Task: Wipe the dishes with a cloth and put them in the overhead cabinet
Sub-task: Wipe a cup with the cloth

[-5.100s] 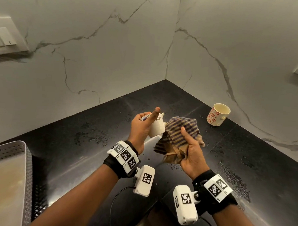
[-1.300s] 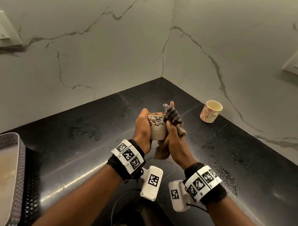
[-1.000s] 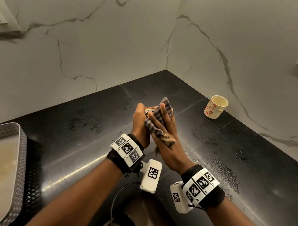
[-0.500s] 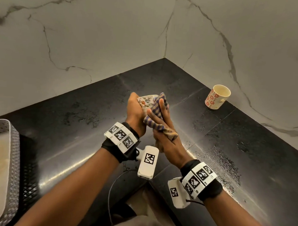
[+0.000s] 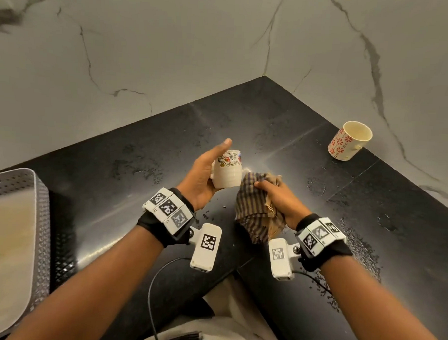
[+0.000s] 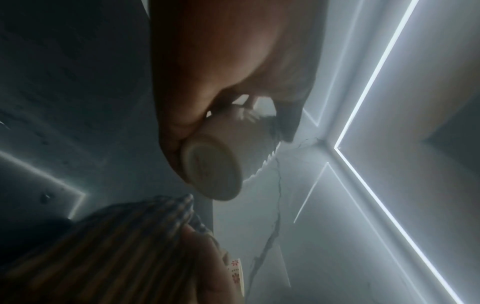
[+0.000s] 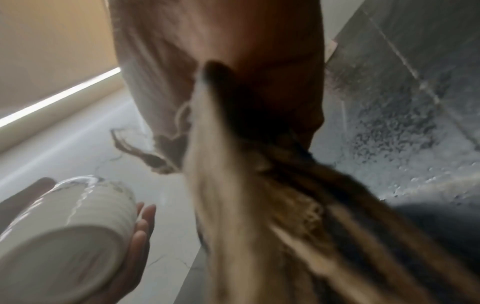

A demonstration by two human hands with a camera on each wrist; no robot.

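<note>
Hands meet above a black counter [image 5: 284, 116] in the head view. The left hand [image 5: 204, 176] grips a white flowered cup [image 5: 228, 170], thumb raised; just beside it, the right hand [image 5: 278, 198] clutches a bunched striped cloth [image 5: 254, 212]. A second cup [image 5: 348, 144] stands near the wall, a grey basket [image 5: 38, 213] far left. Left wrist view: fingers curl around the cup [image 6: 215, 164], its base showing. Right wrist view: cloth [image 7: 298, 216] hangs from the closed hand, blurred.
</note>
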